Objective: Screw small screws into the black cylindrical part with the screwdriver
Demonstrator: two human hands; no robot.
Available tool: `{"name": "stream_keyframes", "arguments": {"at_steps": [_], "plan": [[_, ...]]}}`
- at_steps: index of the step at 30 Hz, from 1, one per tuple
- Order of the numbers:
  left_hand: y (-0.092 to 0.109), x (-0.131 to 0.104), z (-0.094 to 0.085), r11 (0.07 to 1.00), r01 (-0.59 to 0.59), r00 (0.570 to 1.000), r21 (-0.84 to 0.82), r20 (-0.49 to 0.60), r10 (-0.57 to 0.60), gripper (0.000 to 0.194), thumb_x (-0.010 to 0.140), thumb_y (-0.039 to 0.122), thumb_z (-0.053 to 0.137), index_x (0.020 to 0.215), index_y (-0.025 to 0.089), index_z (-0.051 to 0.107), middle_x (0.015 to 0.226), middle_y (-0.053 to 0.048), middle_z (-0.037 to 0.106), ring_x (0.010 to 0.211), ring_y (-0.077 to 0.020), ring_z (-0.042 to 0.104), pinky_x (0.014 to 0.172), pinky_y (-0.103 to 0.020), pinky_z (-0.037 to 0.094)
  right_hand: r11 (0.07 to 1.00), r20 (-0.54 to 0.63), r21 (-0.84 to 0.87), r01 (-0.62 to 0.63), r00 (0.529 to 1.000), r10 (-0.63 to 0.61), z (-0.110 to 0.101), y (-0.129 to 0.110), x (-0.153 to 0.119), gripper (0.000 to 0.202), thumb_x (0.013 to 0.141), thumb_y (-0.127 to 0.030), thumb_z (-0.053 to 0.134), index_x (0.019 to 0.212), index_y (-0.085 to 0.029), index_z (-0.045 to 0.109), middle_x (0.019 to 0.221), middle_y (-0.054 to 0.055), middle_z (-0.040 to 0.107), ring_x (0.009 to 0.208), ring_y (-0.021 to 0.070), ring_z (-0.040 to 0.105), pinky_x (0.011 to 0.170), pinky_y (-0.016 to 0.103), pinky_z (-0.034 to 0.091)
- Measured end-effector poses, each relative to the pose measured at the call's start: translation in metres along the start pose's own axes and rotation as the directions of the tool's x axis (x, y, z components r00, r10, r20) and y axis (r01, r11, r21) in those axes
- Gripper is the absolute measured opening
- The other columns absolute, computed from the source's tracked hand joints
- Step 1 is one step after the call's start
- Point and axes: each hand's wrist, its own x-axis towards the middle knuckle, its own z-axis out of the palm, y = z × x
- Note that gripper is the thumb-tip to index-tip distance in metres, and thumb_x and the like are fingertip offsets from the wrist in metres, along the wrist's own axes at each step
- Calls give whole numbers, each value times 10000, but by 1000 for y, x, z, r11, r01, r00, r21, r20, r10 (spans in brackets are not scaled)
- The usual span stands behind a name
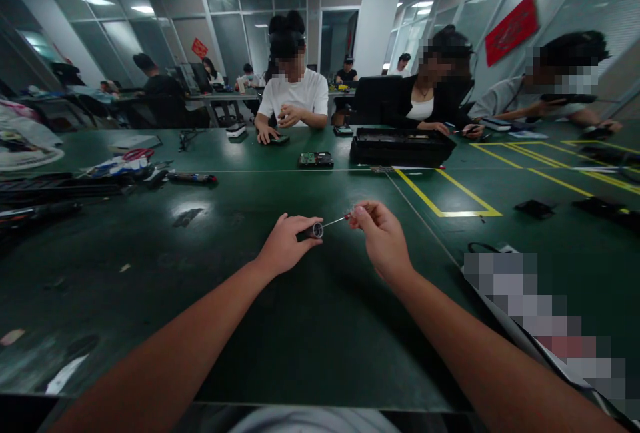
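Note:
Over the middle of the green table, my left hand (290, 241) is closed around a dark cylindrical part (317, 230) whose round, light-rimmed end faces toward me and the right. My right hand (383, 233) pinches the red handle of a thin screwdriver (346, 217). Its slim metal shaft slants down and left to the rim of the cylinder. Whether the tip sits inside the opening or only beside it, I cannot tell. Most of the cylinder is hidden by my left fingers.
A long black open case (400, 148) stands across the table, near an opened device with a green circuit board (316, 159). Tools and red-handled items (137, 155) lie at left. Yellow tape (443, 213) marks the right side. Several people sit beyond, including a person in white (295, 96).

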Motion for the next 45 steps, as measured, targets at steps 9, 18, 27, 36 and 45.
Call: {"name": "stream_keyframes", "arguments": {"at_steps": [9, 18, 27, 36, 45], "plan": [[1, 1, 0, 999, 40, 999, 30, 8, -40, 411, 887, 285, 702, 1293, 306, 643, 1210, -35, 693, 1169, -243, 605, 1180, -620, 216, 945, -167, 238, -224, 949, 267, -3, 23, 14, 279, 783, -506, 689, 771, -246, 589, 657, -9, 572, 577, 159, 540, 572, 327, 547], [3, 0, 0, 994, 105, 994, -34, -1, -105, 400, 886, 276, 698, 1283, 257, 651, 1134, -45, 688, 1053, -232, 627, 1046, -486, 453, 999, -188, -16, -49, 981, 45, -2, 11, 6, 250, 884, -488, 585, 869, -238, 592, 761, -9, 619, 672, 156, 578, 660, 318, 500], [10, 0, 2, 948, 155, 985, -278, -29, -170, 447, 951, 292, 568, 1392, 244, 516, 1288, -74, 625, 1165, -231, 594, 1023, -417, 473, 995, -216, -97, 20, 975, -41, -1, -3, 2, 249, 898, -421, 611, 1069, -240, 617, 944, 35, 653, 843, 201, 603, 716, 337, 489], [58, 23, 14, 984, 124, 979, -125, 177, -101, 199, 876, 372, 664, 940, 184, 641, 920, -40, 676, 831, -200, 626, 746, -326, 497, 985, -233, -134, 104, 963, -133, 0, -4, 3, 253, 915, -421, 576, 1075, -229, 615, 925, 42, 662, 852, 215, 620, 766, 374, 494], [65, 55, 50, 949, -133, 893, 286, 451, -11, 297, 924, 377, 581, 1131, 182, 667, 1040, -129, 681, 882, -273, 677, 714, -347, 506, 990, -228, -95, 102, 966, -121, -1, 0, 5, 242, 899, -430, 583, 1028, -230, 625, 959, 54, 690, 922, 230, 650, 870, 429, 490]]}}
